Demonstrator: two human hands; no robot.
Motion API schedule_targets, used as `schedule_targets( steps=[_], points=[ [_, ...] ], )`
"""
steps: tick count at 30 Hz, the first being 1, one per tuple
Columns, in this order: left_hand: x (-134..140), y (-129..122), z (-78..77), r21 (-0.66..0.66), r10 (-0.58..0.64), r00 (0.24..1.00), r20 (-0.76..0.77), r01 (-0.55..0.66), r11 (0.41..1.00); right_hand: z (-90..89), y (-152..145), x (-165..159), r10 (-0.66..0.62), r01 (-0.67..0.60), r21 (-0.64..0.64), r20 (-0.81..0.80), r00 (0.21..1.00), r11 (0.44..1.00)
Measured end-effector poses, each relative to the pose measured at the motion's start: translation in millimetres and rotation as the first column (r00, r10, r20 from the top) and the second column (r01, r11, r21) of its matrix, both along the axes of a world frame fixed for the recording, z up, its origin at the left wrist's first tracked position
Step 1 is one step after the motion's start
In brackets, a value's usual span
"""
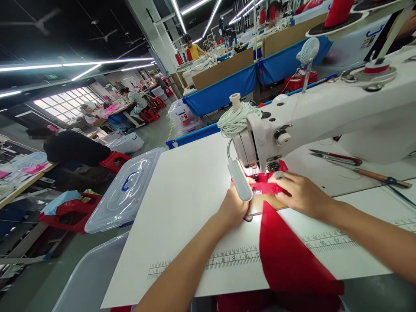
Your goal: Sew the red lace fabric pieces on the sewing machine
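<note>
**Guiding red cloth (289, 255) by hand at the sewing machine (312, 117)**

Step in hand, by judgement: aligning or feeding a narrow red strip (268, 188) at the needle area (258, 175), with both hands close in. Cannot tell from one still whether stitching or only setting up.

Right hand (302, 193): pinching the strip's right end between thumb and fingers, just beside the needle area. Left hand (234, 206): at the strip's left end, with fingertips hidden behind the small white lamp (239, 180); cannot tell whether gripping or merely pressing flat.

Location of cloth: strip crosswise in front of the needle area, with more red bunched there; broad flap (292, 260) from the tan plate (258, 204) across the printed ruler (227, 260) and over the near edge of the white table (182, 195). Cannot make out any join between flap and strip.

Next move, by judgement: calls for holding the strip flat, easing both ends evenly, fingertips clear of the needle area. Also calls for leaving the flap slack, without drag at the table edge.

To the right, well apart from the cloth: snips (354, 161) and a wooden-handled tool (373, 175).
</note>
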State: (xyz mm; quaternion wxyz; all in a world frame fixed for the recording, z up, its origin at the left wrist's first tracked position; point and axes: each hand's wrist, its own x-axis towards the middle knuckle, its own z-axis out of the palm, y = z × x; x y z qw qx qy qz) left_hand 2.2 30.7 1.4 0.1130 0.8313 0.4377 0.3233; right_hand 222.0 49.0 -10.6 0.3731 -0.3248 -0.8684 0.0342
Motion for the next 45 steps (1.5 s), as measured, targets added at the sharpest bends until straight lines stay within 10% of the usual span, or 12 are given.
schedule_targets(
  steps=[7, 13, 21, 32, 45],
  points=[
    [7, 2, 4.3, -0.257, 0.065, 0.989, 0.13, -0.029, 0.966, 3.9, 1, -2, -0.113, 0.068, -0.214, -0.203, 0.973, 0.974],
    [21, -3, 2.4, -0.313, 0.116, 0.974, 0.192, -0.051, 0.948, -3.1, 2, 0, -0.038, 0.037, -0.018, -0.102, 0.994, 0.999],
    [6, 7, 21.7, -0.475, 0.08, 0.971, 0.223, 0.036, 0.879, -7.0, 6, 6, -0.265, 0.297, 0.166, -0.191, 0.945, 0.94],
    [7, 5, 34.4, -0.428, -0.145, 0.983, 0.113, 0.18, 0.886, 3.7, -6, -1, -0.062, 0.051, 0.213, 0.042, 0.997, 0.976],
    [11, 3, 15.0, -0.293, 0.05, 0.999, -0.004, -0.049, 0.955, -3.3, 0, 3, -0.027, 0.024, -0.029, -0.118, 0.993, 0.999]
  ],
)
